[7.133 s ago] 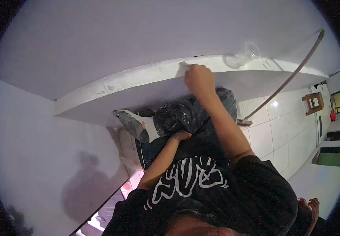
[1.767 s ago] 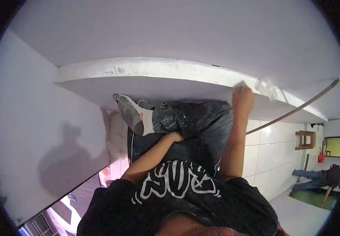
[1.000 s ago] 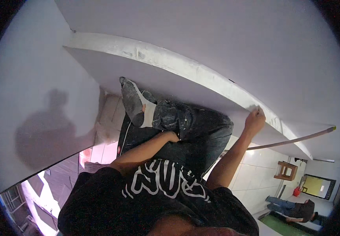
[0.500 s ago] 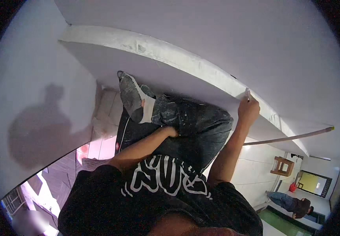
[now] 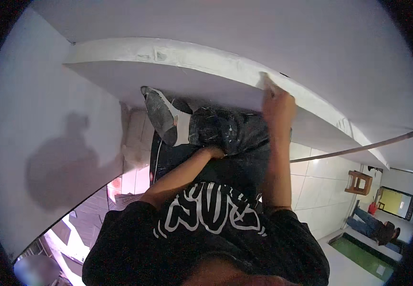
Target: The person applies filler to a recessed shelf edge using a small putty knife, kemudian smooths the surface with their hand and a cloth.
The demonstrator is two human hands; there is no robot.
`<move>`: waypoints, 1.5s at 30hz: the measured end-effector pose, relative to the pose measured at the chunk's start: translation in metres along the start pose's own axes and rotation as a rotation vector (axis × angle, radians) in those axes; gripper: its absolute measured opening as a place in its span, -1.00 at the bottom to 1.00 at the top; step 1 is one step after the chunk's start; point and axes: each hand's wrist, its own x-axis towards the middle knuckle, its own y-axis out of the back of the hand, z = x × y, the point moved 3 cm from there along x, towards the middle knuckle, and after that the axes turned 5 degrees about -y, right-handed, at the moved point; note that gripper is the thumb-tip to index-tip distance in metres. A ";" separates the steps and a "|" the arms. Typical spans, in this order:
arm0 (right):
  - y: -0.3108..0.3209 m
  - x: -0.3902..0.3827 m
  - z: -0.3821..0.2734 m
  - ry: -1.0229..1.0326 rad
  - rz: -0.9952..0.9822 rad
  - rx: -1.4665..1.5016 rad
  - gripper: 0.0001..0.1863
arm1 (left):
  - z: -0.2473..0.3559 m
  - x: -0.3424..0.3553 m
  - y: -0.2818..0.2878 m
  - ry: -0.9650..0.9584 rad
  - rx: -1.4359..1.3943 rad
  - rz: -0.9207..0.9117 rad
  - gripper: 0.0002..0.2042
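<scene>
Right hand (image 5: 277, 106) is pressing a small white pad (image 5: 265, 81) w/ fingers clamped, on white ledge (image 5: 192, 57) upper center; left hand (image 5: 214, 152) is resting on knee (image 5: 225, 131), fingers curled.

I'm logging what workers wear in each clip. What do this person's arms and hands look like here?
Both forearms are bare: no gloves, watch or bands that I can see. The left hand and right hand are uncovered. Short black sleeves end above the elbows, part of a black T-shirt with a bold white graphic print on the chest.
</scene>
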 end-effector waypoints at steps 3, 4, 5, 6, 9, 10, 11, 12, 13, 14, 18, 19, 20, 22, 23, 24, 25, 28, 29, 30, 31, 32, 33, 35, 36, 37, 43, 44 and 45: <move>0.026 0.006 0.075 -0.186 0.097 -0.116 -0.67 | 0.008 0.000 0.001 -0.006 -0.026 -0.003 -0.40; 0.038 0.004 0.089 -0.185 0.184 -0.151 -0.70 | 0.009 0.000 -0.001 -0.007 -0.031 -0.003 -0.40; 0.043 0.006 0.102 -0.185 0.181 -0.154 -0.70 | 0.008 -0.003 -0.005 -0.011 -0.039 -0.002 -0.39; 0.045 0.006 0.116 -0.278 0.131 -0.129 -0.68 | 0.009 -0.004 -0.010 -0.015 -0.047 -0.001 -0.39; 0.032 0.001 0.096 -0.317 0.161 -0.083 -0.74 | 0.006 0.000 -0.008 -0.003 -0.053 0.004 -0.39; 0.025 0.000 0.088 -0.232 0.169 -0.059 -0.78 | 0.004 -0.003 -0.008 -0.010 -0.046 -0.006 -0.39; 0.018 0.000 0.069 -0.141 0.171 -0.025 -0.79 | 0.003 -0.006 -0.010 -0.005 -0.040 -0.010 -0.39; 0.013 -0.001 0.050 -0.110 0.129 0.113 -0.80 | 0.002 -0.002 -0.007 0.001 -0.033 -0.014 -0.39; 0.011 -0.003 0.026 -0.088 0.090 0.248 -0.81 | -0.004 -0.008 -0.008 0.003 -0.024 -0.029 -0.39; 0.003 -0.005 0.009 -0.039 0.064 0.238 -0.82 | -0.005 -0.016 -0.015 0.003 -0.015 -0.048 -0.39; -0.007 -0.017 -0.036 0.060 0.003 0.332 -0.78 | -0.008 -0.020 -0.018 -0.006 0.017 -0.108 -0.38; -0.005 -0.018 -0.035 0.084 0.001 0.310 -0.76 | -0.007 -0.018 -0.018 -0.008 0.021 -0.116 -0.38; -0.003 -0.019 -0.033 0.108 -0.003 0.287 -0.74 | -0.007 -0.020 -0.020 -0.010 0.024 -0.124 -0.38; -0.003 -0.015 0.005 -0.054 -0.119 0.136 -0.68 | -0.011 -0.022 -0.017 -0.008 0.026 -0.135 -0.38; -0.006 -0.012 0.033 -0.203 -0.101 0.112 -0.73 | -0.012 -0.020 -0.016 -0.004 0.023 -0.134 -0.38; 0.016 -0.010 0.035 -0.122 0.026 0.115 -0.77 | -0.011 -0.012 -0.014 0.009 0.010 -0.124 -0.38; 0.017 -0.006 0.067 -0.173 0.039 -0.046 -0.69 | -0.009 -0.009 -0.017 0.003 0.008 -0.126 -0.38; 0.045 0.000 0.106 -0.330 0.124 0.037 -0.71 | -0.009 -0.009 -0.021 -0.018 -0.009 -0.124 -0.37; 0.044 0.002 0.112 -0.328 0.156 0.019 -0.73 | -0.009 -0.007 -0.021 -0.025 -0.016 -0.120 -0.37; 0.035 0.004 0.113 -0.326 0.157 0.015 -0.73 | -0.010 -0.009 -0.020 -0.032 -0.022 -0.116 -0.37; 0.024 0.005 0.104 -0.297 0.147 -0.019 -0.75 | -0.011 -0.008 -0.020 -0.035 -0.027 -0.111 -0.37; 0.015 0.004 0.089 -0.266 0.136 -0.048 -0.77 | -0.014 -0.015 -0.019 -0.033 -0.030 -0.104 -0.37; 0.007 0.001 0.070 -0.159 0.136 -0.024 -0.76 | -0.011 -0.005 -0.018 -0.032 -0.032 -0.096 -0.37; -0.001 -0.007 0.018 -0.201 0.041 0.083 -0.75 | -0.017 -0.018 -0.022 -0.034 -0.031 -0.099 -0.37; -0.010 -0.011 0.006 -0.176 0.037 0.162 -0.74 | -0.016 -0.020 -0.028 -0.048 -0.027 -0.125 -0.37; -0.011 -0.014 -0.022 -0.071 -0.050 0.148 -0.76 | -0.018 -0.016 -0.024 -0.042 -0.032 -0.119 -0.36; -0.015 -0.010 -0.024 -0.061 -0.097 0.133 -0.76 | -0.027 -0.020 -0.022 -0.078 -0.045 -0.128 -0.36; -0.018 -0.003 0.001 -0.032 -0.043 0.116 -0.73 | -0.026 -0.020 -0.024 -0.085 -0.049 -0.130 -0.36; 0.000 0.000 0.011 -0.133 -0.033 0.037 -0.69 | -0.027 -0.015 -0.022 -0.082 -0.061 -0.121 -0.36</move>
